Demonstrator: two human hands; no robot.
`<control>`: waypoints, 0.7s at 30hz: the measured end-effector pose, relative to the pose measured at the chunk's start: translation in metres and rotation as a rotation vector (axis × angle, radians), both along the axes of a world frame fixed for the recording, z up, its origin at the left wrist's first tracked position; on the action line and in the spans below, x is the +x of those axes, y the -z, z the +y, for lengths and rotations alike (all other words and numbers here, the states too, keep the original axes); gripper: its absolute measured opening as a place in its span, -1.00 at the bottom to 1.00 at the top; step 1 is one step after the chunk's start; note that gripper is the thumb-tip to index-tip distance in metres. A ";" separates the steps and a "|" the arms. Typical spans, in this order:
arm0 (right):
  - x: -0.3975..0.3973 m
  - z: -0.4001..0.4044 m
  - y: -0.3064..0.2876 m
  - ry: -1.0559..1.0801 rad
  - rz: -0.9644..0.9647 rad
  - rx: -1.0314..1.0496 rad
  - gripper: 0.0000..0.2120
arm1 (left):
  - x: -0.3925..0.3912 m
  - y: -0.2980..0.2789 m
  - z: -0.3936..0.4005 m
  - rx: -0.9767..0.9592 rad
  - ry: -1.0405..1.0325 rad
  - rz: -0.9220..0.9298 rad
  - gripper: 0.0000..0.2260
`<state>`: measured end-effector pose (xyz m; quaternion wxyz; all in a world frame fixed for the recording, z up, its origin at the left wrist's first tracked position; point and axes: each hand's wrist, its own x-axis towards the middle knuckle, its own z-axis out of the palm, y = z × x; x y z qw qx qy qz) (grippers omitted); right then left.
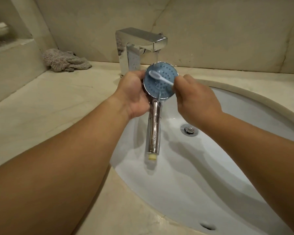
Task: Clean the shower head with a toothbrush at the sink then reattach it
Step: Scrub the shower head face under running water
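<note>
The shower head (pixel 161 85) has a round blue nozzle face and a chrome handle pointing down toward me over the sink. My left hand (pixel 134 94) grips it at the left rim and neck. A white toothbrush (pixel 159 78) lies across the blue face, bristle end at the upper left. My right hand (pixel 195 100) holds the brush's handle at the right side of the face. Water runs from the chrome faucet (pixel 139 46) onto the top edge of the head.
The white sink basin (pixel 210 167) has a metal drain plug (pixel 189 130) and an overflow hole near its front edge. A crumpled grey cloth (pixel 64 60) lies on the beige marble counter (pixel 41 107) at the back left. Marble wall stands behind.
</note>
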<state>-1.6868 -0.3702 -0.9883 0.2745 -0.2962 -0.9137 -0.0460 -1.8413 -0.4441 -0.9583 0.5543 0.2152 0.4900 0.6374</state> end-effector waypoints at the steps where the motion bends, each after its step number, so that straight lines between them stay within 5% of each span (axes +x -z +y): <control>1: 0.002 -0.002 0.004 -0.067 -0.047 0.041 -0.95 | 0.000 0.000 0.000 0.002 -0.004 -0.004 -0.56; 9: 0.003 -0.004 0.007 -0.132 -0.060 0.068 -0.91 | -0.003 0.003 0.004 0.011 -0.028 0.004 -0.53; 21: -0.002 -0.005 -0.007 0.066 0.144 -0.161 -0.87 | 0.003 0.001 0.001 -0.006 -0.009 0.012 -0.57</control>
